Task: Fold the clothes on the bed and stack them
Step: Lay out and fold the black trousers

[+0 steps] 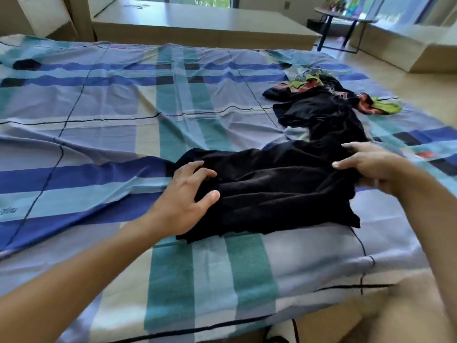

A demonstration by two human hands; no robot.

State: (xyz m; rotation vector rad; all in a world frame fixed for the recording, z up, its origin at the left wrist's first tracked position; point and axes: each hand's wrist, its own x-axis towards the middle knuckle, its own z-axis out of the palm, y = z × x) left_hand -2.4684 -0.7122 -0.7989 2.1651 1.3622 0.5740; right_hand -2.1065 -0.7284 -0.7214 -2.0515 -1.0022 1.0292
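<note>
A black garment (279,189) lies rumpled on the bed (99,115), near its front edge. My left hand (188,194) rests on the garment's left end with its fingers bent and spread over the cloth. My right hand (368,164) touches the garment's right end, fingers mostly straight and pointing left; motion blur hides whether it grips the cloth. Farther back on the right lies a second pile of black clothing (321,112) with red and green patterned parts (380,107).
The bed is covered by a checked sheet in blue, teal and cream. Beyond it stand a long pale platform (197,23), a small dark-legged table (346,18) at the back right and a pale box (400,45). Floor runs along the right.
</note>
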